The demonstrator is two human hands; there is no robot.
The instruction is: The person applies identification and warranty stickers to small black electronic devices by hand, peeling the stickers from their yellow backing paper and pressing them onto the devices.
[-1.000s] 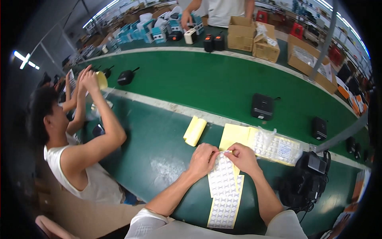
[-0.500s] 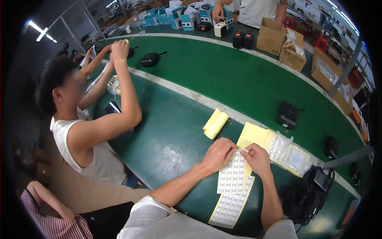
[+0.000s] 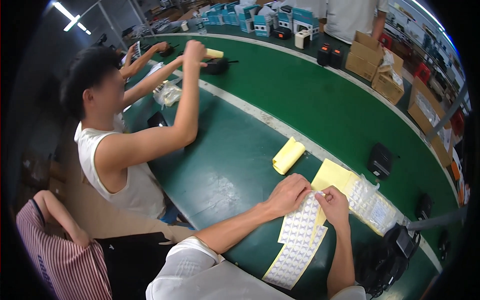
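Observation:
My left hand (image 3: 290, 194) pinches the top edge of a sticker sheet (image 3: 300, 220), a white sheet with rows of small round printed labels on yellow backing. Close beside it, the thumb and fingers of my right hand (image 3: 334, 204) are pinched together at the sheet's upper right corner; whether a single label is between them is too small to tell. A second sticker sheet (image 3: 294, 262) lies partly under the first, nearer to me. Beyond my hands are a curled yellow sheet (image 3: 289, 156) and a flat yellow sheet (image 3: 331, 176). Plastic-wrapped label sheets (image 3: 372, 206) lie to the right.
A green belt (image 3: 310, 105) curves past the table, carrying black devices (image 3: 381, 161). At lower right sits a black bag-like bundle (image 3: 385, 260) with a cable. A co-worker (image 3: 135, 135) on my left reaches toward the belt. Cardboard boxes (image 3: 364, 55) stand across it.
The whole view has swung left, so things appear farther right. The co-worker's raised hands have come to a black device on the belt, beside a yellow roll. My hands keep their pinch at the sheet's top.

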